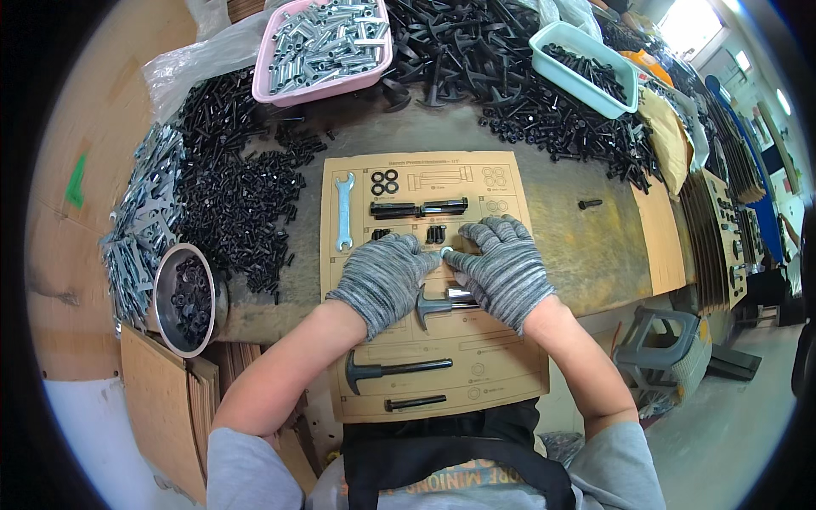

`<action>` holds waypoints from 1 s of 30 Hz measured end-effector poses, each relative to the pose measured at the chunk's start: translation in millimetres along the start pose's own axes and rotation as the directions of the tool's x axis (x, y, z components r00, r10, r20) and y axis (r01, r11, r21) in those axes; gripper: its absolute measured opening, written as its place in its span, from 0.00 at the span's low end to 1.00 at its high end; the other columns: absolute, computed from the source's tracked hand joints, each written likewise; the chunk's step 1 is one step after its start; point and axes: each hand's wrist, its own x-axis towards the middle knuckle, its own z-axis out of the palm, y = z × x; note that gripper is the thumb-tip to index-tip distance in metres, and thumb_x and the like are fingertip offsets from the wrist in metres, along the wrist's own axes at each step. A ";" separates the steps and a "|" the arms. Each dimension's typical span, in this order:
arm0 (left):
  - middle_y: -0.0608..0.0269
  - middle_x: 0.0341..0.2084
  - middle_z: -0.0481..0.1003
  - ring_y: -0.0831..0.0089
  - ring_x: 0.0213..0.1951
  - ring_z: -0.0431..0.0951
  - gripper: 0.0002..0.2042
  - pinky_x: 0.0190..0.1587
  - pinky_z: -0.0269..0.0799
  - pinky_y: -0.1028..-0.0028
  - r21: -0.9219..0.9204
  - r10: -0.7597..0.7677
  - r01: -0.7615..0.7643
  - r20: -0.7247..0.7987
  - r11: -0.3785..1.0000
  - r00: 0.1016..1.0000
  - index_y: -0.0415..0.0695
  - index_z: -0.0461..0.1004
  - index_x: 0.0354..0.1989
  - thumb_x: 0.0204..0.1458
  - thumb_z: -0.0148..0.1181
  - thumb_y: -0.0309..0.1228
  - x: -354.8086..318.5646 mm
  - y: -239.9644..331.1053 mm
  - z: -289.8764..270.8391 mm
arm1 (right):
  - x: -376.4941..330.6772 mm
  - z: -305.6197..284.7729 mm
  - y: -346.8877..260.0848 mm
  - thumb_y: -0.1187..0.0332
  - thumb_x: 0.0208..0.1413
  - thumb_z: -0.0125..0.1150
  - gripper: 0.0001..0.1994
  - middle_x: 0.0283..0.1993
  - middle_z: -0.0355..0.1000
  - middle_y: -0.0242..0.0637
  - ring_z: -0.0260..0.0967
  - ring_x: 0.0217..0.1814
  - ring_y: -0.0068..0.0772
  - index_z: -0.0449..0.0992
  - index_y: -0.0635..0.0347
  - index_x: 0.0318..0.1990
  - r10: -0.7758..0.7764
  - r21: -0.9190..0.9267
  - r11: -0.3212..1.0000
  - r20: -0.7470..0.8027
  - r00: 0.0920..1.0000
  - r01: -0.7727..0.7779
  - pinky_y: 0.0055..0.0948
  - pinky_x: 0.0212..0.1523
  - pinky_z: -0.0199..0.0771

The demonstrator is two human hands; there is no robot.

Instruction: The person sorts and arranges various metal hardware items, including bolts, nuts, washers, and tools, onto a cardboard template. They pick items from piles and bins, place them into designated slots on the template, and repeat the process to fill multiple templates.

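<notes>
A printed brown cardboard sheet (501, 348) lies in front of me, its near end reaching over the table edge. My left hand (387, 276), in a grey striped glove, lies on it beside short black bolts (381, 233). Opposite, my right hand (503, 268), gloved alike, has its fingers spread by a row of black bolts (436, 235). Both thumbs meet at a small pale piece (445, 252), too small to name. Under the right hand show a black hooked piece (433, 305) and a silver tube (460, 295), partly hidden.
The sheet also bears an open-end wrench (344, 211), black rings (384, 182), long black rods (418, 208), another hooked piece (399, 369) and a bolt (415, 403). Around it lie heaped black bolts (246, 195), wrenches (140, 229), a metal bowl (174, 333), a pink basket (262, 72) and a turquoise basket (605, 104).
</notes>
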 end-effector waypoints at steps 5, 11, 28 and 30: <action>0.60 0.33 0.72 0.63 0.38 0.74 0.12 0.42 0.71 0.65 -0.001 -0.013 0.013 0.054 1.000 0.998 0.50 0.78 0.44 0.52 0.54 0.33 3.1 2.9 -6.3 | -4.4 -1.0 3.8 0.60 0.46 0.62 0.14 0.52 0.71 0.41 0.64 0.55 0.46 0.81 0.45 0.42 0.000 0.000 1.000 0.014 1.000 0.000 0.45 0.61 0.58; 0.59 0.32 0.73 0.62 0.37 0.73 0.11 0.41 0.71 0.65 -0.080 0.020 -0.033 -0.158 0.996 0.987 0.48 0.78 0.42 0.51 0.55 0.32 -11.8 -14.9 -2.4 | -4.1 -8.0 -1.8 0.56 0.52 0.57 0.14 0.56 0.68 0.40 0.60 0.61 0.44 0.80 0.46 0.44 0.059 0.053 0.997 0.088 0.994 -0.063 0.47 0.66 0.49; 0.59 0.34 0.73 0.64 0.38 0.74 0.12 0.40 0.72 0.66 0.067 0.010 -0.009 -0.019 0.998 1.000 0.51 0.78 0.45 0.54 0.54 0.35 -13.3 -10.9 -6.0 | 2.9 5.0 -7.6 0.58 0.49 0.59 0.14 0.54 0.69 0.40 0.62 0.58 0.46 0.80 0.44 0.44 0.019 -0.009 1.000 0.049 0.999 -0.019 0.50 0.64 0.53; 0.58 0.35 0.74 0.63 0.39 0.74 0.12 0.42 0.72 0.65 -0.036 -0.027 0.023 -0.107 0.999 0.994 0.49 0.78 0.44 0.53 0.55 0.34 -18.7 -16.4 -5.1 | 5.0 2.8 -9.0 0.55 0.51 0.58 0.15 0.57 0.67 0.39 0.59 0.62 0.45 0.80 0.44 0.45 0.026 0.007 1.000 0.101 0.995 -0.027 0.49 0.66 0.49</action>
